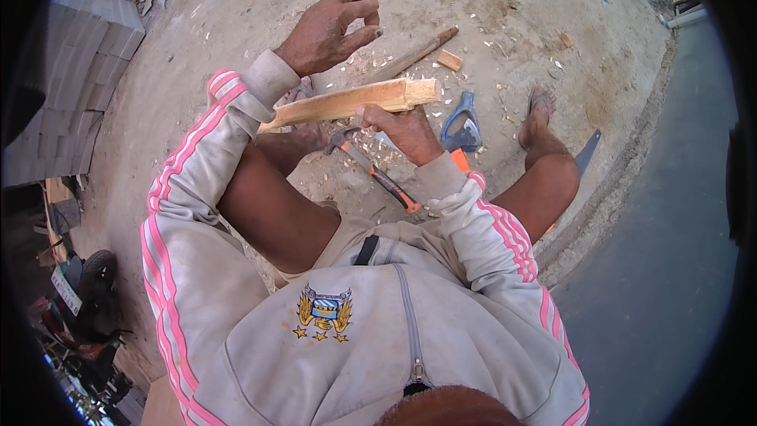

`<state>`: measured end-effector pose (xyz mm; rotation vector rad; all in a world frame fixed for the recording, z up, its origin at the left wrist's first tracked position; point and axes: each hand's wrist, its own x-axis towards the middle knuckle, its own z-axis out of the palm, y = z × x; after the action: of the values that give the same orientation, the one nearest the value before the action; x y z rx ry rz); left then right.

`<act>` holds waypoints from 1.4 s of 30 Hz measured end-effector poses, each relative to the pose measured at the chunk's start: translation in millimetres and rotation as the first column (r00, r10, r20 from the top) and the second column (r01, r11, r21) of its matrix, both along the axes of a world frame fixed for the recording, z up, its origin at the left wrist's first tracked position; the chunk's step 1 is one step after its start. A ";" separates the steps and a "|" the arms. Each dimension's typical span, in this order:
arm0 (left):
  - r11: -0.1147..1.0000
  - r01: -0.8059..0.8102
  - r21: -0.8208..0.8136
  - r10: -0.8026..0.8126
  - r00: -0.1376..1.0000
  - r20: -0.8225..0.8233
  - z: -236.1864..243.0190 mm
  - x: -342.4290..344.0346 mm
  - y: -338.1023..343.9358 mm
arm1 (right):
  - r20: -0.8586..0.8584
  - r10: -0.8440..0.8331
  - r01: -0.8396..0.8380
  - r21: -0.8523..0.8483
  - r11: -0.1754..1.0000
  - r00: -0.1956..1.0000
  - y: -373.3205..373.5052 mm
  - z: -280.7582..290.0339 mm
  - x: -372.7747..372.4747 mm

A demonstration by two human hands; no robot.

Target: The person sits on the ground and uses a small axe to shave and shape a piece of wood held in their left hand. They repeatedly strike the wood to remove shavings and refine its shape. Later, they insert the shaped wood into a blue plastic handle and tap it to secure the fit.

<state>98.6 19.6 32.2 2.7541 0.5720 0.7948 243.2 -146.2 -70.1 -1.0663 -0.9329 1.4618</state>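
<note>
A pale wooden batten (355, 101) is gripped near its right end by the closed fingers of the right hand (404, 128) and is held level above the knees, over sandy ground (236, 0) strewn with wood chips. The left hand (331, 30) is raised beyond it, thumb and forefinger pinched on something too small to identify. A claw hammer (371, 167) with an orange-and-black handle, a blue-handled handsaw (464, 122) and a wooden stick (414, 55) are seen lying on the ground beneath and beyond the batten.

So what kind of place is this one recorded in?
Probably an outdoor building site or yard: bare dirt ground strewn with wood chips, grey blocks stacked at the left, a hammer lying by.
</note>
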 end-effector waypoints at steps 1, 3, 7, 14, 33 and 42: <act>0.988 0.054 -0.146 -0.057 0.998 -0.014 0.9 -0.1 -6.5 | 0.024 -0.001 0.001 -0.006 1.000 1.000 -0.8 1.0 0.0; 0.892 0.156 -0.425 -0.180 0.984 -0.017 9.0 3.5 -21.1 | 0.070 -0.009 0.010 -0.017 1.000 0.997 -3.1 1.1 -1.2; 0.833 0.356 -0.422 -0.418 0.907 -0.060 0.8 6.2 -34.7 | 0.090 -0.033 0.031 0.021 0.999 0.995 -2.9 2.1 -4.7; 0.856 0.314 -0.410 -0.397 0.908 -0.132 9.7 1.9 -40.7 | 0.113 -0.009 0.002 0.059 0.998 0.994 1.8 9.0 -2.9; 0.878 0.020 -0.478 0.126 0.955 0.270 62.3 -78.2 -37.6 | 0.911 0.380 0.375 -0.413 0.830 0.163 -62.9 -189.8 137.7; 0.899 -0.396 -0.186 0.434 0.751 0.497 120.4 -135.6 -73.7 | 0.774 0.598 0.441 -0.619 0.650 0.206 -92.5 -223.1 133.9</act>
<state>-37.0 -54.1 152.7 2.1955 1.0746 1.5333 377.2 -238.8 -293.2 -2.9666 -1.2250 1.0727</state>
